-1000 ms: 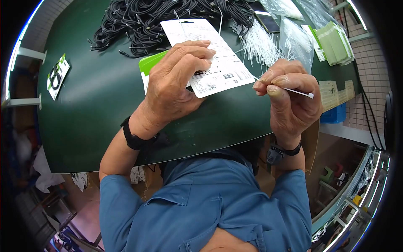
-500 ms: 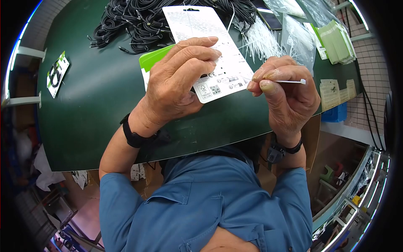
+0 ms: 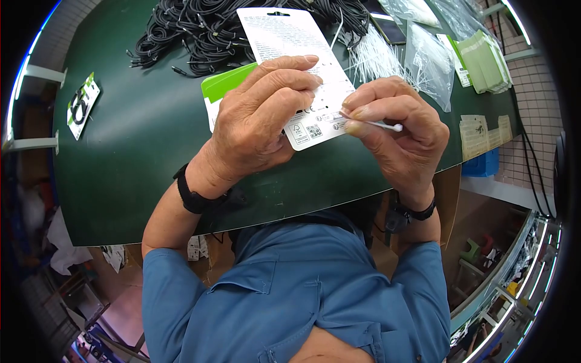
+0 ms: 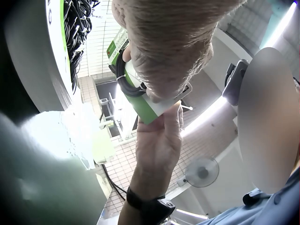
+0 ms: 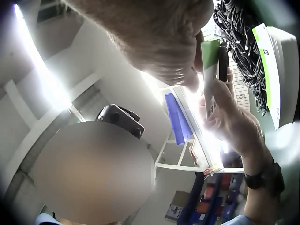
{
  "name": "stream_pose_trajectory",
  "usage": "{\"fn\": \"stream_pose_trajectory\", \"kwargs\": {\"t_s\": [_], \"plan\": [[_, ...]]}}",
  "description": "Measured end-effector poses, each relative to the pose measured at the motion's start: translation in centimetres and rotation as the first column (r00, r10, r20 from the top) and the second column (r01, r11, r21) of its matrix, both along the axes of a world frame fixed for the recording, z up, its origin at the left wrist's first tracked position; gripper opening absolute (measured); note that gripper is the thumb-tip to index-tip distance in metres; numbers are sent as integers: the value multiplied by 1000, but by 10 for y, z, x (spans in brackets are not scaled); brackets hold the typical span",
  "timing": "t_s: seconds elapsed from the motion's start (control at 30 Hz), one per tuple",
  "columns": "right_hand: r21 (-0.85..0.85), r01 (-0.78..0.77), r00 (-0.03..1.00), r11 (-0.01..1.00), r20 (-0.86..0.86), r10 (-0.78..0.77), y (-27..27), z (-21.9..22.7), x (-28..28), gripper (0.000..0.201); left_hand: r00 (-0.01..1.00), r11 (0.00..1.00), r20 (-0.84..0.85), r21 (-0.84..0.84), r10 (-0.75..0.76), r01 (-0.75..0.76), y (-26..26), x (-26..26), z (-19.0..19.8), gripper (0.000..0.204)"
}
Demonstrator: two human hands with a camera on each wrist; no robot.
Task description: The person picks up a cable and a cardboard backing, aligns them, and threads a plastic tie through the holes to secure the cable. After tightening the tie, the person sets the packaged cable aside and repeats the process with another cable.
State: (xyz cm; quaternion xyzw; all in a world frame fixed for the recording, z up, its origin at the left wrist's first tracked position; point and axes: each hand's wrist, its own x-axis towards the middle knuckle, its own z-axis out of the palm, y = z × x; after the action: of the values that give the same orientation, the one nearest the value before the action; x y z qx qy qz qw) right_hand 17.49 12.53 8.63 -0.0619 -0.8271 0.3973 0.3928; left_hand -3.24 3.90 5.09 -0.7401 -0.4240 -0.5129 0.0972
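My left hand (image 3: 260, 118) grips a white printed card (image 3: 290, 42) by its left side, back face up in the head view. Behind that card, a coiled black cable (image 4: 125, 77) lies against its green-and-white front in the left wrist view. At the card's lower right edge, my right hand (image 3: 399, 124) pinches a white cable tie (image 3: 387, 126) between thumb and fingers. Its head end sticks out to the right; the other end is hidden at the fingertips, close over the card. Another white tie strand (image 3: 337, 27) rises near the card's upper right corner.
Black cables (image 3: 187, 36) are heaped at the back. White cable ties (image 3: 375, 60) lie loose beside a plastic bag (image 3: 428, 63). A card stack (image 5: 281, 75) stands under my left hand; green cards (image 3: 481, 60) lie right. A carded cable (image 3: 83, 109) sits far left.
My right hand has moved left, bringing the cable tie from beside the card to over its lower right edge. The card has shifted slightly right and turned in my left hand.
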Motion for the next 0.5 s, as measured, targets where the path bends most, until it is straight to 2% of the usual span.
{"fn": "stream_pose_trajectory", "kwargs": {"t_s": [0.03,0.13,0.2,0.3,0.4,0.5], "plan": [[2,-4,1000,1000,1,4,0,3,3,13,1000,1000,2,-3,-6,6,0,1,1,28],[25,134,985,991,109,-136,-2,10,1,18,998,1000,62,25,-15,14,-3,9,0,21],[55,138,980,989,135,-144,0,16,1,21,996,997,63,53,-62,59,-6,11,-2,23],[-24,96,973,995,211,-89,-10,35,-2,20,999,984,-35,176,17,-10,-17,21,10,18],[-24,26,971,999,238,-20,-12,49,5,19,988,979,-127,192,89,-64,-38,27,25,17],[-2,-19,964,1000,266,19,-18,60,9,18,979,982,-181,176,97,-64,-56,35,35,16]]}}
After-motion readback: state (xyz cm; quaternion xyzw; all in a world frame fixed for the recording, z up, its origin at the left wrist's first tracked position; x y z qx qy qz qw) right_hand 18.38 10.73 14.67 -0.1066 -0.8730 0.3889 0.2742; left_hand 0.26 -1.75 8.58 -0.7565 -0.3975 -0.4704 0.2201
